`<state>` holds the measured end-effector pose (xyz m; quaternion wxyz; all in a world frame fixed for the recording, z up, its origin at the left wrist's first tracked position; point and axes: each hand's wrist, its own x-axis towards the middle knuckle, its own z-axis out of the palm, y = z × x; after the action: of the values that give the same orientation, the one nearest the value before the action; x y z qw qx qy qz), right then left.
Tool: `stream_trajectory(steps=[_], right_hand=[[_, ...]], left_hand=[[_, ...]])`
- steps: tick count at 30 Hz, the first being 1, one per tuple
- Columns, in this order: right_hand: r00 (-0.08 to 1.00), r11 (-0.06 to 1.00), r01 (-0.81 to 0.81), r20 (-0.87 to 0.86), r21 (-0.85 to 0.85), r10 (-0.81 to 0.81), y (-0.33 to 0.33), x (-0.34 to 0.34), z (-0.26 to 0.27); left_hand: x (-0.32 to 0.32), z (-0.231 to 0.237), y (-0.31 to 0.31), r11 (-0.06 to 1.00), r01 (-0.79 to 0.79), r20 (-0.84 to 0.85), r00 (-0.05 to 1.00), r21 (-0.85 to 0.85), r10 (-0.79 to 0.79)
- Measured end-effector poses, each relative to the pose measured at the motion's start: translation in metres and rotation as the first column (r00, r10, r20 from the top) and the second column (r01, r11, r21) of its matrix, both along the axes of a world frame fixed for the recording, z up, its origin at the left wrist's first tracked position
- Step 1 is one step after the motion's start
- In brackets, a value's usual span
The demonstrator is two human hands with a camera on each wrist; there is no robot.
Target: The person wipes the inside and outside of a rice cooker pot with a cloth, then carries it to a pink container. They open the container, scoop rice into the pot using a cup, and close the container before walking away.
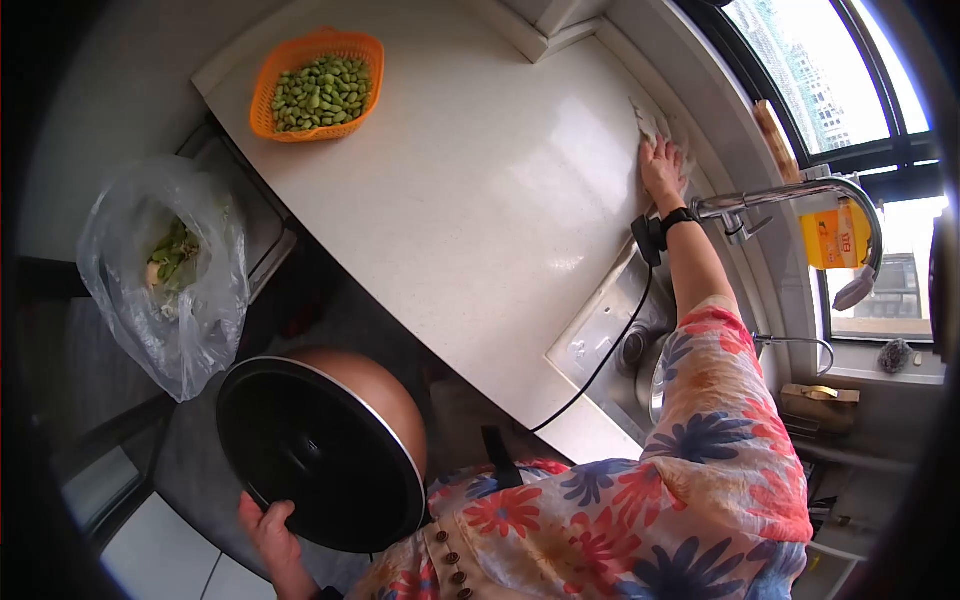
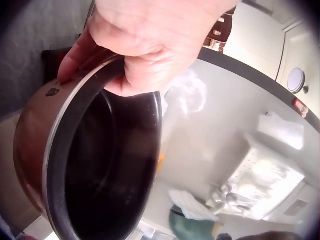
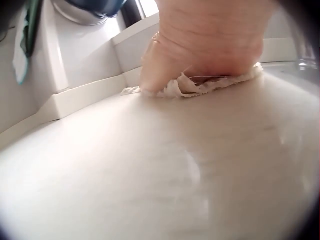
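My left hand grips the rim of a deep pot with a black inside and copper-coloured outside. The pot is tilted, its mouth facing up toward the head camera, beside the counter's front edge. In the left wrist view, the thumb of the left hand lies inside the rim and fingers reach over the outer wall. With fingers extended, my right hand presses a whitish cloth onto the white counter at its back edge, near the tap. From the right wrist, the cloth shows bunched under the palm.
An orange basket of green beans stands at the counter's far left. A clear plastic bag with green scraps sits below it. Behind the right forearm are a curved tap and a sink. A black cable hangs from the right wrist.
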<state>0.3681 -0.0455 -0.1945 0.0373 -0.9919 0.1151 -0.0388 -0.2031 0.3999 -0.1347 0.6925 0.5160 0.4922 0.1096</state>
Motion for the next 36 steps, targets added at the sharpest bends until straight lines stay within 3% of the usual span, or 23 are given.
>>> stream_trajectory(steps=[4, 10, 16, 18, 20, 21, 22, 23, 24, 26, 27, 28, 30, 32, 33, 34, 35, 36], right_hand=[[0.999, 0.999, 0.032, -0.016, -0.025, -0.032, 0.032, -0.048, -0.004], [0.968, 0.969, -0.245, -0.045, 0.021, 0.245, 0.118, -0.205, -0.002], [0.836, 0.83, -0.545, 0.006, 0.119, 0.549, 0.195, -0.367, 0.002], [0.787, 0.767, -0.607, 0.02, 0.209, 0.617, 0.214, -0.401, 0.008], [0.803, 0.717, -0.561, 0.065, 0.414, 0.592, 0.223, -0.414, 0.005], [0.823, 0.677, -0.563, 0.239, 0.474, 0.516, 0.225, -0.41, -0.003], [0.946, 0.579, -0.284, 0.126, 0.764, 0.298, 0.237, -0.41, 0.021], [0.98, 0.472, -0.107, 0.012, 0.875, 0.201, 0.236, -0.4, 0.031], [0.982, 0.258, -0.08, 0.031, 0.963, 0.187, 0.234, -0.394, 0.044], [0.987, 0.045, -0.052, 0.045, 0.998, 0.152, 0.232, -0.365, 0.075], [0.972, 0.235, -0.211, 0.179, 0.949, 0.153, 0.215, -0.341, 0.078], [0.978, 0.147, -0.194, 0.18, 0.97, 0.103, 0.215, -0.328, 0.098], [0.78, 0.387, -0.618, 0.473, 0.684, 0.41, 0.218, -0.295, 0.12], [0.859, 0.637, -0.508, 0.286, 0.579, 0.425, 0.236, -0.262, 0.117], [0.674, 0.755, -0.656, 0.461, 0.015, 0.577, 0.256, -0.268, 0.116], [0.633, 0.731, -0.682, 0.472, -0.036, 0.614, 0.278, -0.28, 0.115], [0.582, 0.541, -0.803, 0.522, 0.249, 0.624, 0.302, -0.291, 0.104], [0.701, 0.422, -0.65, 0.284, 0.632, 0.654, 0.326, -0.318, 0.094]], left_hand=[[-0.012, -0.009, 0.009, 0.999, -0.002, 0.05, 0.999, -0.038, 0.004], [-0.023, -0.02, 0.031, 0.999, 0.027, 0.126, 0.992, -0.046, -0.021], [-0.064, -0.028, 0.084, 0.984, 0.17, 0.199, 0.967, -0.05, -0.157], [-0.081, -0.029, 0.102, 0.983, 0.181, 0.202, 0.965, -0.039, -0.169], [-0.098, -0.025, 0.112, 0.982, 0.186, 0.185, 0.966, -0.022, -0.179], [-0.105, -0.019, 0.116, 0.986, 0.169, 0.162, 0.973, -0.007, -0.166], [-0.114, -0.019, 0.122, 0.987, 0.163, 0.146, 0.976, 0.013, -0.163], [-0.122, -0.02, 0.13, 0.982, 0.183, 0.15, 0.971, 0.042, -0.187], [-0.129, -0.019, 0.135, 0.986, 0.159, 0.165, 0.972, 0.05, -0.165], [-0.142, -0.027, 0.148, 0.985, 0.139, 0.164, 0.974, 0.103, -0.155], [-0.146, -0.024, 0.153, 0.986, 0.118, 0.16, 0.978, 0.119, -0.137], [-0.153, -0.024, 0.154, 0.989, 0.085, 0.136, 0.985, 0.124, -0.102], [-0.163, -0.011, 0.162, 0.983, 0.003, 0.131, 0.991, 0.183, -0.027], [-0.166, -0.012, 0.164, 0.967, -0.061, 0.087, 0.995, 0.248, 0.04], [-0.167, -0.013, 0.169, 0.947, -0.085, 0.066, 0.995, 0.31, 0.068], [-0.167, -0.012, 0.172, 0.943, -0.104, 0.059, 0.994, 0.317, 0.089], [-0.165, 0.0, 0.176, 0.906, -0.124, 0.022, 0.992, 0.404, 0.126], [-0.161, 0.0, 0.179, 0.864, -0.142, 0.0, 0.987, 0.483, 0.162]])
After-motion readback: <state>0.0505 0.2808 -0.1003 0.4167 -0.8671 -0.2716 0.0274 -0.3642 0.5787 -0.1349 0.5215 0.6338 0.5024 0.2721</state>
